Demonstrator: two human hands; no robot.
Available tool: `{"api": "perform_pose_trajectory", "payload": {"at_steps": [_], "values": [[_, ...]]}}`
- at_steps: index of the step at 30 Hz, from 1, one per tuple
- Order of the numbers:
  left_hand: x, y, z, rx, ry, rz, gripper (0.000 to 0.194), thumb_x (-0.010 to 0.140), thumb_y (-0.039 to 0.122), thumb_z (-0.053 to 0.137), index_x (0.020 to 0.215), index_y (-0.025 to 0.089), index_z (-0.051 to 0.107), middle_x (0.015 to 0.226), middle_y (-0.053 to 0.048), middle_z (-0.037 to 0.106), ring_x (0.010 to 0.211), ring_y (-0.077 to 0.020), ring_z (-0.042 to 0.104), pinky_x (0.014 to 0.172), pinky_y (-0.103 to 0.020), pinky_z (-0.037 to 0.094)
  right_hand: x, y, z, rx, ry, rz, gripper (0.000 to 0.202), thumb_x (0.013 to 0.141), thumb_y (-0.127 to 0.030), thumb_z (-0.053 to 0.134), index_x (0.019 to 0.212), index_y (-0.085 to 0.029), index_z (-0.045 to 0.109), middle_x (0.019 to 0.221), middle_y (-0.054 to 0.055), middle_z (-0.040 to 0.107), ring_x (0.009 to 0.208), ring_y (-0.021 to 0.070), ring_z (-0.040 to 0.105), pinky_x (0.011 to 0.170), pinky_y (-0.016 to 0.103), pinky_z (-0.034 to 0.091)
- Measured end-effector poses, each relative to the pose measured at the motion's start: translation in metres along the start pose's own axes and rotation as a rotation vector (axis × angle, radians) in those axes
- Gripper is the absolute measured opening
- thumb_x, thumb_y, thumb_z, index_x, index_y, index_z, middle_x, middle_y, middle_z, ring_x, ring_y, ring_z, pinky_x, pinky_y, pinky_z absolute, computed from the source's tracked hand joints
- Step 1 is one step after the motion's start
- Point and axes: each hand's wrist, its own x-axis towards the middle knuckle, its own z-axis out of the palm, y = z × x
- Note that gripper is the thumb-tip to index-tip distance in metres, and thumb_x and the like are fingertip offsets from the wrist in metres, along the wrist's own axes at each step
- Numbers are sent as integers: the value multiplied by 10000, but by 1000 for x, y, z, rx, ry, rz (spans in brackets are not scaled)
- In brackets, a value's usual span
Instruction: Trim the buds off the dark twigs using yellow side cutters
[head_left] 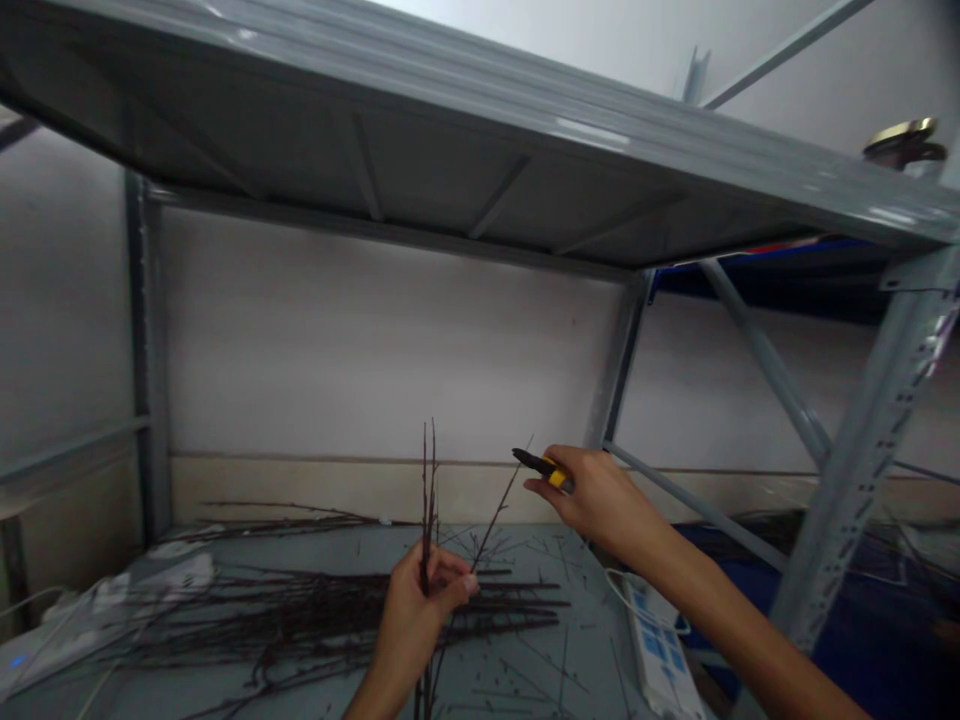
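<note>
My left hand point(426, 592), low in the middle of the view, is closed around a few thin dark twigs point(428, 490). Two of them stand nearly upright, while another twig point(496, 515) slants up to the right from between thumb and fingers. Wrapped around the yellow and black handle of a pair of pliers point(536, 462) is my right hand point(581, 485). The black jaws point left, close to the slanting twig's upper part; whether they touch it I cannot tell. Beneath and behind my left hand lies a pile of dark twigs point(315, 610).
A grey metal shelf board point(480, 90) spans overhead. Scattered short twig bits point(517, 680) lie on the grey surface. White power strips stand at the left point(97, 620) and right point(660, 650), with cables. A grey shelf post point(862, 450) rises on the right.
</note>
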Motion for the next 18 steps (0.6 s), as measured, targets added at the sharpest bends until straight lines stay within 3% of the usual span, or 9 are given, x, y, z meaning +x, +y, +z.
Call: {"api": "perform_pose_trajectory", "payload": {"at_steps": [18], "values": [[-4,8,4,-4,13,-14,464,669,240,854,671,227,390,762,-54,742,639,-176,665,593,-266,522,-1,4,-4,-16,26,-31,178,869,-390,609,797,-236,661,781,82,731,676,235,654,599,339,367]]}}
